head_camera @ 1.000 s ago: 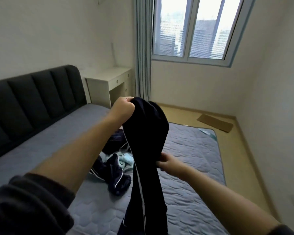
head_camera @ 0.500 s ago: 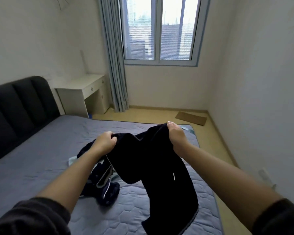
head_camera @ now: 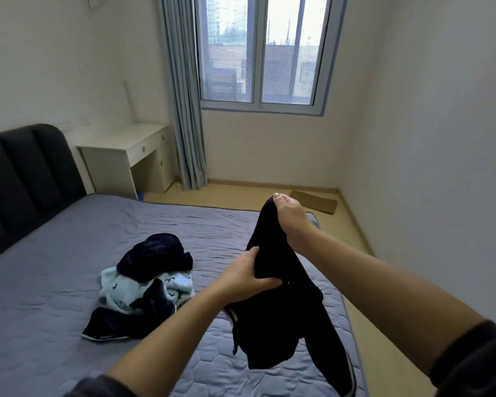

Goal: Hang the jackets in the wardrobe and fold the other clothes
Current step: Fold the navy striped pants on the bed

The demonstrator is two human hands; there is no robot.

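Mid-air, left grip [head_camera: 249, 275], right grip [head_camera: 291, 222] clenching garment [head_camera: 284, 325]

A dark garment [head_camera: 272, 310] dangles bunched, clothes pile [head_camera: 146, 285] crumpled on bed [head_camera: 55, 253]

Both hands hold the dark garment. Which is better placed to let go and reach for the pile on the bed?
Left, probably. The left hand grips the dark garment low down, on the side of the pile; the right hand pinches its top higher up, farther from the pile.
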